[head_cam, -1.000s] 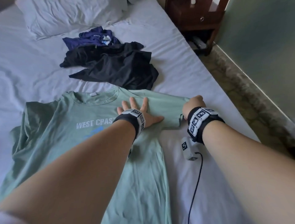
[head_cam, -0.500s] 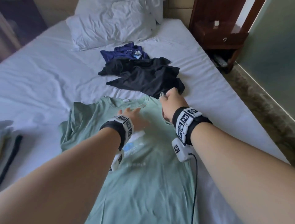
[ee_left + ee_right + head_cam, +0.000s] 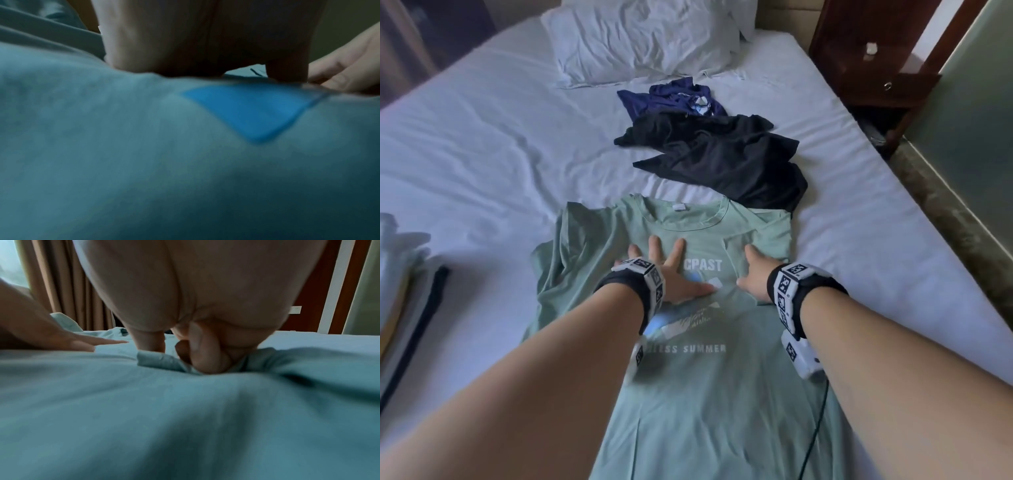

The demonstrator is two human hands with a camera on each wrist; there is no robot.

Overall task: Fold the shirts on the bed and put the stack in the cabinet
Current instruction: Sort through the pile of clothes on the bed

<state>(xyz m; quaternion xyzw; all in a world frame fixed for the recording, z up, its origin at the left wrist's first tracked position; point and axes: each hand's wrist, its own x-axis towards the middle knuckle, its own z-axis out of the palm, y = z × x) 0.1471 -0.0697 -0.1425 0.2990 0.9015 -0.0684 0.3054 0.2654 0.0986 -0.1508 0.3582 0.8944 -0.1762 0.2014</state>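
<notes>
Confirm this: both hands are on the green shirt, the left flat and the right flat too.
Not quite. The left hand lies flat on the green shirt, but the right hand pinches a fold of it between thumb and fingers. The right wrist view shows it.

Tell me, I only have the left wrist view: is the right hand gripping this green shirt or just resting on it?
Observer: Gripping. In the right wrist view the right hand has its fingers curled round a bunched fold of the green T-shirt.
Operator: Which part is that fold?
Observer: The head view shows it is the right-side sleeve, turned in over the chest.
Operator: How many are left to fold?
Observer: Two lie crumpled beyond the collar: a black shirt and a navy shirt.
</notes>
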